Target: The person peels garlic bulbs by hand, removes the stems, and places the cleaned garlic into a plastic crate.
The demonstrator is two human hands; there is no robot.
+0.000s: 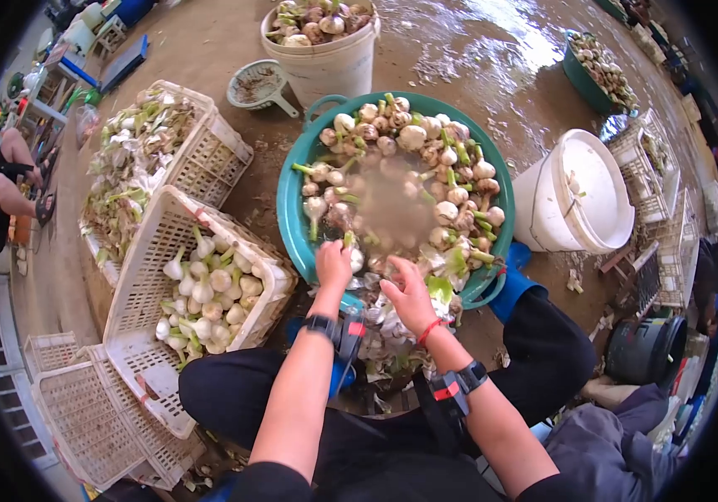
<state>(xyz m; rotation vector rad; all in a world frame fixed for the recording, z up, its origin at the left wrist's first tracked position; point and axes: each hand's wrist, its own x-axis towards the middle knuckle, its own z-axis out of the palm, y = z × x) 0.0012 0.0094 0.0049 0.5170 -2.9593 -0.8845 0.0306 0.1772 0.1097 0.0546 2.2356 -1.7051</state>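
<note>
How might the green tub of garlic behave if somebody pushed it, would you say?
The green tub would probably feel heavy, being crowded with garlic bulbs. Its cloudy water would likely slosh, and its broad shape suggests little tipping.

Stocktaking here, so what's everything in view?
Large tub: one, teal, centre
Garlic bulbs: many, whitish, mostly in containers
Crates: several, whitish, left and right
Trimmings: uncountable, pale, upper left crate
Buckets: two, white, top and right
Colander: one, pale green, upper left
Smaller tub: one, green, upper right
Container: one, black, lower right
Other person: one, dark clothing, far left
Clutter: uncountable, mixed, edges
Wrist devices: two, black-red, forearms
Own legs: two, black trousers, bottom
Left hand, right hand: one each, bare, at tub
</note>
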